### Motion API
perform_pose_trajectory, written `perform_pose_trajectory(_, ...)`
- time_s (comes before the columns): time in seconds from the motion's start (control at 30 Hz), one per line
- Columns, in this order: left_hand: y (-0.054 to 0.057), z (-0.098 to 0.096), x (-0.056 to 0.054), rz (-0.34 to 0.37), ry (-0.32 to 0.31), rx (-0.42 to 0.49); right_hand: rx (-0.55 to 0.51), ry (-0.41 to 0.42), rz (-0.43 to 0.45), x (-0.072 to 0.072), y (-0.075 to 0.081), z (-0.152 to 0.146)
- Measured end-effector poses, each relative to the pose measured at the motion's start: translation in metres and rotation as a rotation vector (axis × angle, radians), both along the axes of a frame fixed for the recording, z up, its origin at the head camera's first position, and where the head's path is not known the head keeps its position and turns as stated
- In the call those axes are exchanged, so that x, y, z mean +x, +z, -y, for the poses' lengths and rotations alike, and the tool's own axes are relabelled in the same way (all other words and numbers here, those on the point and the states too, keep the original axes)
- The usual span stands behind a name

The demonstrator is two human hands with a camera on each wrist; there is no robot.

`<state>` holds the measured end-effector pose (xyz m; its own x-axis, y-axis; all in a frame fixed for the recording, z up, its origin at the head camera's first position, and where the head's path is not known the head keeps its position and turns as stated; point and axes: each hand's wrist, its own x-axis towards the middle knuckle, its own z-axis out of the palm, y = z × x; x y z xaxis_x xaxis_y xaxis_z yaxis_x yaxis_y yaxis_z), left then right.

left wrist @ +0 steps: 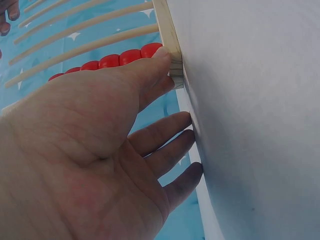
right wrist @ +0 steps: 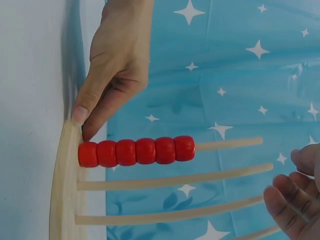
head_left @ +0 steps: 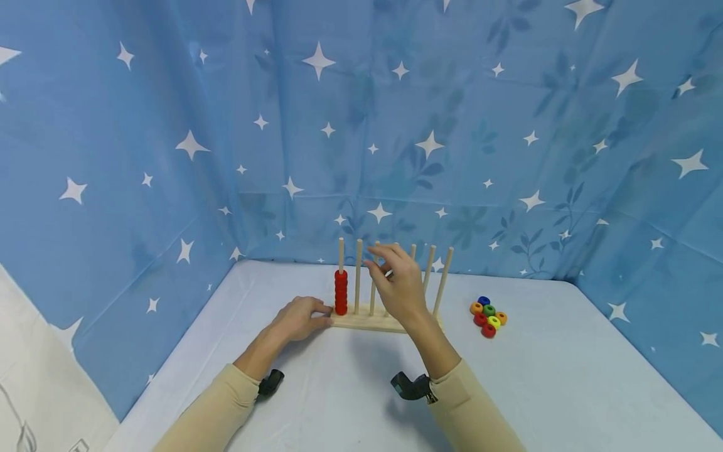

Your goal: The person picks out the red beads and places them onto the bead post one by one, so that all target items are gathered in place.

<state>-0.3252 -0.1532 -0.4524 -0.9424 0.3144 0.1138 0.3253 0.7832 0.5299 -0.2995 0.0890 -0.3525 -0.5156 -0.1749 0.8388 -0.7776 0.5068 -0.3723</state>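
A wooden bead rack with several upright rods stands on the table. Red beads are stacked on its leftmost rod, whose top stays bare. My left hand pinches the left end of the base between thumb and index finger; its other fingers extend loosely beside the base. My right hand is raised in front of the middle rods, near the tops. Its thumb and fingers are bent and apart, and I see nothing between them. It hides parts of several rods.
To the right of the rack lies a cluster of loose beads in blue, green, orange, yellow and red. A white cloth covers the table. Blue curtains with white stars hang behind and at both sides.
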Motion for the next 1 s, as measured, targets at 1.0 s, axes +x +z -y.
perform_pose_trajectory(1.0,0.005,-0.001,0.003,0.007,-0.021,0.012,-0.021,-0.021,0.026,0.002,0.004,-0.046)
